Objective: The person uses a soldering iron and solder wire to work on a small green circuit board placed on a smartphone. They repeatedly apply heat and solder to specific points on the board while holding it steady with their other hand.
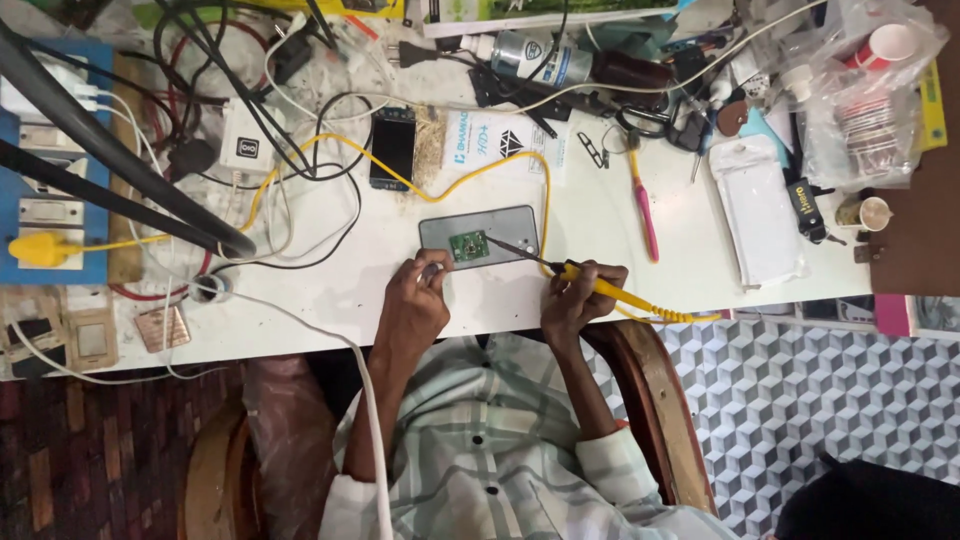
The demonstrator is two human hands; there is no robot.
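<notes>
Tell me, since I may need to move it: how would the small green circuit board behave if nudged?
The green circuit board looks thin and light, so it would likely slide easily on the smooth grey slab beneath. Flat, so it shouldn't roll. The left hand seems to steady it.

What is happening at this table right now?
A person sits at a cluttered white table and works on a small green circuit board that lies on a grey phone. The right hand holds a yellow soldering iron, its dark tip reaching to the board's edge. The left hand rests by the board's left side, fingers at the phone's lower edge. A yellow cable loops across the table. A pink toothbrush and a second, black phone lie farther back.
</notes>
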